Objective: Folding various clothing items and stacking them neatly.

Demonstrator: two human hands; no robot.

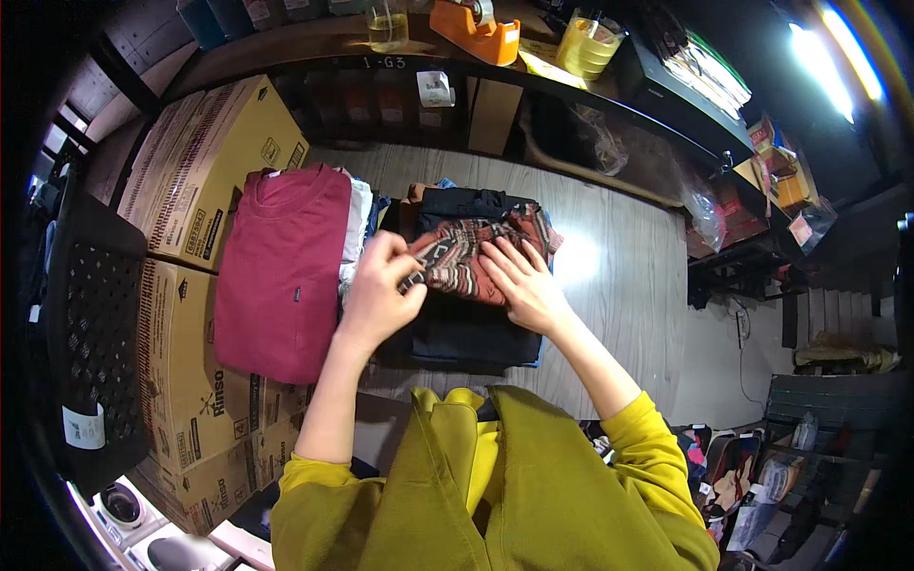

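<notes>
A patterned red, black and white knit garment [464,268] lies bunched on a stack of folded dark clothes [475,339] on the grey wood-grain table [628,285]. My left hand [389,285] is at the garment's left end, fingers curled; whether they pinch the fabric is hard to tell. My right hand [525,285] rests flat on its right part, fingers spread. Left of my left hand, a folded maroon T-shirt [285,285] tops another stack, with white and blue fabric showing along its right side.
Cardboard boxes [193,350] are piled at the left, beside a black perforated basket [100,342]. Along the back, a shelf [321,53] holds an orange tape dispenser [478,32], tape rolls [589,50] and bottles. Plastic bags [707,218] hang at its right. Racks with clothes stand lower right.
</notes>
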